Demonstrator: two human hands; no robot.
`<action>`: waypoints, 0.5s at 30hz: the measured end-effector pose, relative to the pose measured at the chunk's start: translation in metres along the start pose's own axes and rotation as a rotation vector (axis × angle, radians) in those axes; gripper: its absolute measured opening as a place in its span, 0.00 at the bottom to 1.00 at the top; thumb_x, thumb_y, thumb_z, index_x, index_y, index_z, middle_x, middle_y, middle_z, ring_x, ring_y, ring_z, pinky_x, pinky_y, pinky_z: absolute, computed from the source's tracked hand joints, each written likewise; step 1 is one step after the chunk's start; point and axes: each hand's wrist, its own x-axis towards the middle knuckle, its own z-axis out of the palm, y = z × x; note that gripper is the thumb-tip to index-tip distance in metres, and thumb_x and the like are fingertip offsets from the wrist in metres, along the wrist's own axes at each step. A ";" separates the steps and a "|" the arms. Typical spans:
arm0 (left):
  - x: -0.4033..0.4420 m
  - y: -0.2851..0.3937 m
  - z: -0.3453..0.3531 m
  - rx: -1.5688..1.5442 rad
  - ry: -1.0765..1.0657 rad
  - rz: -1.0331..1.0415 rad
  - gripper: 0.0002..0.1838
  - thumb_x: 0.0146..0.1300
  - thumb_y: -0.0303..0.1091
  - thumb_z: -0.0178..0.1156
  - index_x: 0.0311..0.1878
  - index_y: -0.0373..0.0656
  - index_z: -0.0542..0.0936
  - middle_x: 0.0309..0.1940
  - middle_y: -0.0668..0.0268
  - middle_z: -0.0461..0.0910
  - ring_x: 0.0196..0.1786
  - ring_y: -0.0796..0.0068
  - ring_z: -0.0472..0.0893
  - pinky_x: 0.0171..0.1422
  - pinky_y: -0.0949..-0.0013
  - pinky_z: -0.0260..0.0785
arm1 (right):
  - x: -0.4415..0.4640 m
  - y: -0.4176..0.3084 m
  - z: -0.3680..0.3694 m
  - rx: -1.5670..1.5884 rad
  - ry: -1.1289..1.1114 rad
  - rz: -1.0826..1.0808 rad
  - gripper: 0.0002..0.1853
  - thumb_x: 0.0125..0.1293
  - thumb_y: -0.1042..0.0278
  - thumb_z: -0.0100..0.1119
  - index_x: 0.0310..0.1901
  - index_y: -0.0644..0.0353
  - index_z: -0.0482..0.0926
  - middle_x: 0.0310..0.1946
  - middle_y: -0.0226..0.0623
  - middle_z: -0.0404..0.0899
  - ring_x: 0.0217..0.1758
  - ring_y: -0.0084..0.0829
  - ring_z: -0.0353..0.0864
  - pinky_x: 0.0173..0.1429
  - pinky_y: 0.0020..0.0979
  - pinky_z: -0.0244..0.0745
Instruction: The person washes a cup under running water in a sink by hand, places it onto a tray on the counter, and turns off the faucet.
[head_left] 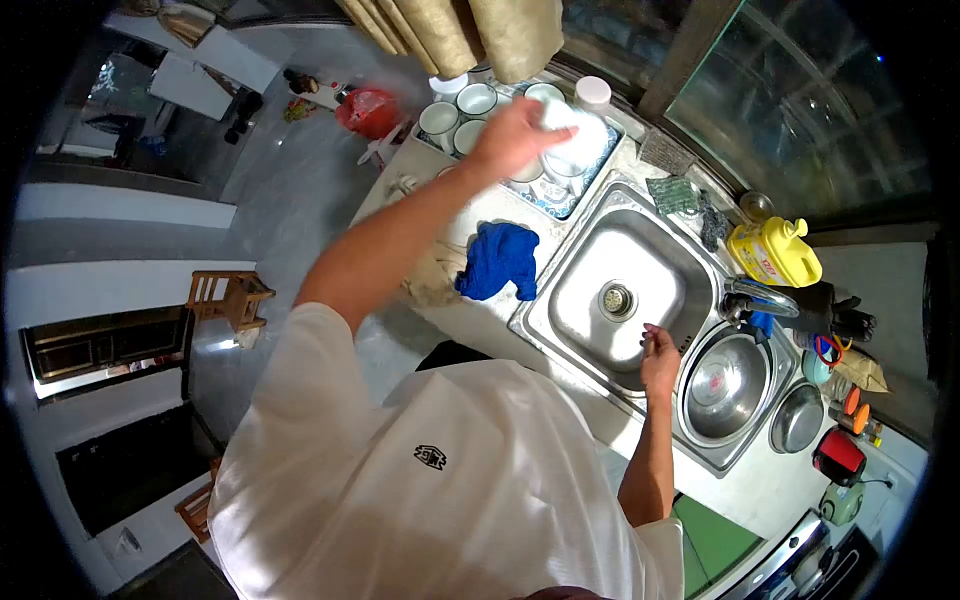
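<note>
My left hand (512, 138) is closed on a white mug (572, 145), blurred by motion, above the right part of a blue-and-white patterned tray (555, 203). Several other white mugs (477, 99) stand on that tray, some hidden behind my hand and wrist. Over the front right part of the steel sink (580, 290), my right hand (658, 362) hangs with its fingers loosely bent and nothing visible in them. A crumpled blue cloth (498, 262) lies on the counter between the tray and the sink.
Right of the sink bowl, a steel basin (727, 385) sits beneath the faucet (762, 297). A yellow jug (775, 252) and a green scrubbing pad (673, 195) lie along the window side. A red plastic bag (370, 112) is beyond the counter's left end.
</note>
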 end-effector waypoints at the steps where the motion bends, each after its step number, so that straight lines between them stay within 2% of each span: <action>1: 0.018 -0.005 -0.018 0.002 0.096 0.038 0.27 0.59 0.45 0.75 0.53 0.34 0.80 0.42 0.56 0.86 0.42 0.69 0.86 0.48 0.67 0.78 | -0.005 -0.001 0.000 -0.004 0.010 0.005 0.11 0.73 0.75 0.53 0.51 0.63 0.84 0.35 0.39 0.86 0.36 0.24 0.83 0.46 0.26 0.77; 3: 0.039 0.015 -0.046 0.187 0.276 -0.020 0.30 0.56 0.47 0.76 0.53 0.33 0.81 0.43 0.55 0.86 0.45 0.66 0.87 0.51 0.65 0.78 | -0.017 -0.018 0.004 -0.008 -0.082 0.093 0.11 0.74 0.78 0.51 0.52 0.67 0.82 0.39 0.37 0.84 0.41 0.23 0.82 0.50 0.25 0.76; 5: 0.067 0.008 -0.070 0.275 0.334 0.100 0.36 0.52 0.52 0.76 0.55 0.32 0.79 0.45 0.53 0.86 0.47 0.61 0.87 0.54 0.63 0.77 | -0.023 -0.022 0.010 -0.019 -0.075 0.144 0.12 0.74 0.78 0.50 0.52 0.66 0.82 0.39 0.36 0.85 0.41 0.23 0.82 0.51 0.25 0.76; 6: 0.075 0.008 -0.077 0.352 0.334 0.070 0.44 0.49 0.55 0.76 0.62 0.31 0.75 0.50 0.51 0.84 0.51 0.55 0.85 0.59 0.60 0.75 | -0.026 -0.022 0.013 0.013 -0.054 0.140 0.11 0.74 0.76 0.52 0.52 0.64 0.83 0.37 0.38 0.86 0.40 0.25 0.84 0.49 0.27 0.77; 7: 0.082 0.005 -0.080 0.348 0.326 0.068 0.44 0.49 0.55 0.76 0.62 0.31 0.75 0.50 0.51 0.84 0.51 0.55 0.85 0.59 0.60 0.75 | -0.029 -0.022 0.017 0.045 -0.033 0.136 0.11 0.73 0.74 0.54 0.51 0.62 0.84 0.36 0.39 0.87 0.39 0.26 0.86 0.46 0.28 0.78; 9: 0.106 -0.008 -0.087 0.636 0.395 0.095 0.46 0.49 0.56 0.76 0.64 0.33 0.73 0.56 0.48 0.81 0.58 0.53 0.82 0.64 0.59 0.72 | -0.030 -0.021 0.022 0.044 -0.027 0.175 0.11 0.73 0.74 0.55 0.52 0.63 0.84 0.36 0.39 0.87 0.39 0.25 0.86 0.47 0.28 0.79; 10: 0.121 -0.023 -0.089 0.686 0.423 0.182 0.42 0.50 0.54 0.77 0.62 0.34 0.75 0.53 0.47 0.82 0.56 0.55 0.83 0.62 0.59 0.74 | -0.030 -0.016 0.024 0.060 -0.028 0.168 0.11 0.73 0.74 0.55 0.52 0.63 0.84 0.36 0.39 0.87 0.39 0.25 0.86 0.47 0.28 0.78; 13: 0.141 -0.041 -0.090 0.844 0.400 0.260 0.44 0.50 0.57 0.76 0.61 0.33 0.75 0.54 0.47 0.81 0.58 0.53 0.81 0.64 0.58 0.72 | -0.031 -0.030 0.026 0.103 -0.027 0.194 0.11 0.74 0.73 0.54 0.52 0.63 0.84 0.36 0.39 0.87 0.40 0.25 0.86 0.48 0.28 0.78; 14: 0.144 -0.042 -0.088 0.839 0.393 0.258 0.44 0.50 0.57 0.76 0.61 0.33 0.75 0.54 0.47 0.81 0.58 0.53 0.81 0.64 0.58 0.72 | -0.032 -0.036 0.026 0.133 -0.029 0.219 0.11 0.74 0.73 0.54 0.52 0.62 0.84 0.36 0.39 0.87 0.40 0.25 0.86 0.48 0.28 0.78; 15: 0.147 -0.043 -0.086 0.913 0.382 0.169 0.45 0.50 0.58 0.75 0.62 0.32 0.74 0.55 0.46 0.80 0.59 0.52 0.81 0.65 0.57 0.71 | -0.031 -0.035 0.026 0.131 -0.025 0.226 0.11 0.74 0.73 0.54 0.52 0.62 0.84 0.36 0.39 0.87 0.40 0.25 0.86 0.48 0.28 0.78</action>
